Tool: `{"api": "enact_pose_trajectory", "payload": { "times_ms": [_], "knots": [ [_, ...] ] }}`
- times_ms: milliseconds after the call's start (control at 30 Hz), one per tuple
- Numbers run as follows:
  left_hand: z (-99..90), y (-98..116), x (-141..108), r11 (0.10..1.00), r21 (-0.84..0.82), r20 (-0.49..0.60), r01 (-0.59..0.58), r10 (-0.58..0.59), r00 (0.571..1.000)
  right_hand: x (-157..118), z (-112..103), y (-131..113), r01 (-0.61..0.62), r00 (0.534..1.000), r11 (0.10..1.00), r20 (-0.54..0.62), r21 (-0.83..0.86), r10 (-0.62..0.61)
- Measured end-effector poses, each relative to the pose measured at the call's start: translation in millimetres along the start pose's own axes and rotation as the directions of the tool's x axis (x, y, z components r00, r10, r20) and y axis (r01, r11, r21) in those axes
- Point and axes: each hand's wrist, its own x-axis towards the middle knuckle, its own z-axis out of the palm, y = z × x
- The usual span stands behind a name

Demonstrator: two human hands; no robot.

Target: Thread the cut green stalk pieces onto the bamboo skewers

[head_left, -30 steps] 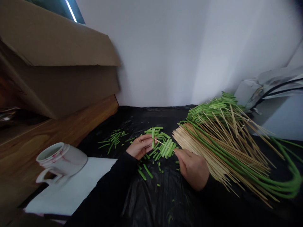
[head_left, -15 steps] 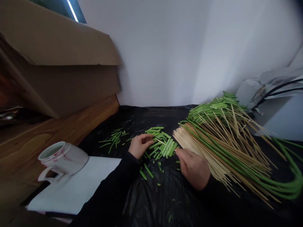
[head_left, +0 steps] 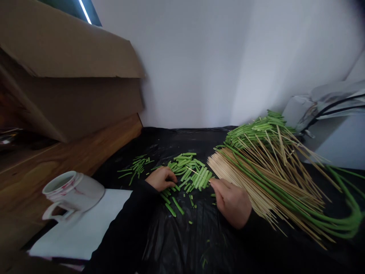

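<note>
My right hand [head_left: 234, 202] pinches the near end of a thin wooden skewer [head_left: 194, 172]. Several cut green stem pieces [head_left: 203, 178] are threaded side by side on it. At the left edge of the loose green pieces [head_left: 179, 161], my left hand [head_left: 162, 178] has its fingers and thumb bent together over some pieces; what it grips, if anything, is hidden. A few short pieces [head_left: 170, 209] lie just below that hand, and a small scattered group [head_left: 138, 165] lies to its left.
Bare skewers [head_left: 228, 171], long green stems [head_left: 265, 182] and a pile of filled skewers [head_left: 261, 129] lie right. A mug [head_left: 74, 190] and white sheet [head_left: 82, 228] are left, a cardboard box [head_left: 74, 57] behind. Black plastic [head_left: 171, 243] covers the surface.
My left hand has moved left and slightly down, away from the skewer's far end to the loose pieces. My right hand still holds the skewer in nearly the same place.
</note>
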Motion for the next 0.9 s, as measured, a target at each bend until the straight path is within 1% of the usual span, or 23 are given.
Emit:
{"api": "enact_pose_trajectory", "payload": {
  "times_ms": [67,133,200,267,300,333,367,400,433,467,500,533,567,600,633,667,733,833,900],
  "knots": [
    [3.1,0.5,0.0,0.998,0.064,-0.016,0.001,0.0,1.0,0.1,0.4,0.2,-0.001,1.0,1.0,0.005,0.001,0.001],
    [5.5,2.7,-0.4,0.994,0.107,-0.034,-0.026,0.03,0.999,0.2,0.7,1.0,-0.002,1.0,1.0,0.004,0.004,0.002],
    [5.6,6.9,-0.9,0.993,0.101,-0.061,-0.064,0.07,0.996,0.4,0.9,2.4,-0.003,1.0,1.0,-0.004,0.011,0.003],
    [3.5,12.8,-1.0,0.998,0.019,-0.111,-0.066,0.067,0.992,0.8,0.8,3.6,-0.002,1.0,1.0,-0.02,0.027,0.003],
    [2.3,15.9,-0.6,0.997,-0.058,-0.155,-0.047,0.038,0.987,0.9,0.6,4.0,-0.002,1.0,0.999,-0.03,0.036,0.003],
    [1.5,19.0,0.0,0.986,-0.167,-0.208,-0.024,-0.011,0.978,1.1,0.3,4.0,-0.002,0.999,0.999,-0.039,0.045,0.004],
    [1.5,21.8,1.0,0.953,-0.304,-0.252,-0.007,-0.074,0.965,1.1,0.0,3.8,0.001,0.999,0.999,-0.046,0.053,0.001],
    [2.5,24.1,2.2,0.887,-0.461,-0.276,0.002,-0.146,0.95,1.2,-0.3,3.3,0.005,0.999,0.998,-0.049,0.059,-0.002],
    [4.6,25.9,3.8,0.787,-0.617,-0.274,0.005,-0.221,0.936,1.1,-0.6,2.6,0.007,0.999,0.998,-0.048,0.061,-0.004],
    [7.6,27.2,5.5,0.655,-0.755,-0.24,0.007,-0.286,0.928,1.0,-0.9,1.8,0.007,0.999,0.998,-0.044,0.059,-0.005],
    [11.3,28.0,7.3,0.517,-0.856,-0.185,0.015,-0.333,0.925,1.0,-1.2,1.1,0.007,0.999,0.998,-0.04,0.056,-0.005],
    [15.2,28.5,9.0,0.382,-0.924,-0.125,0.027,-0.368,0.921,0.9,-1.4,0.4,0.005,0.999,0.999,-0.038,0.052,-0.003],
    [19.1,28.8,10.4,0.265,-0.963,-0.068,0.04,-0.386,0.92,0.9,-1.5,-0.2,0.003,0.999,0.999,-0.037,0.048,-0.001],
    [22.4,29.1,11.6,0.173,-0.984,-0.022,0.051,-0.396,0.918,0.9,-1.6,-0.6,0.001,0.999,0.999,-0.037,0.048,0.001],
    [25.0,29.5,12.5,0.103,-0.993,0.014,0.06,-0.4,0.916,0.9,-1.5,-0.8,0.001,0.999,0.999,-0.035,0.05,0.001],
    [26.8,30.1,12.9,0.054,-0.996,0.041,0.068,-0.401,0.915,0.9,-1.4,-0.8,0.001,0.999,0.999,-0.033,0.053,0.0],
    [28.1,32.0,13.1,-0.008,-0.997,0.074,0.077,-0.401,0.913,1.0,-1.2,-0.6,-0.001,1.0,0.998,-0.03,0.058,0.003],
    [27.0,35.3,12.4,-0.069,-0.994,0.106,0.085,-0.404,0.909,0.9,-0.9,-0.5,-0.002,1.0,0.998,-0.023,0.063,0.004],
    [26.0,37.0,12.0,-0.092,-0.992,0.119,0.089,-0.405,0.906,0.8,-0.9,-0.7,-0.004,1.0,0.998,-0.014,0.065,0.005]
  ]
}}
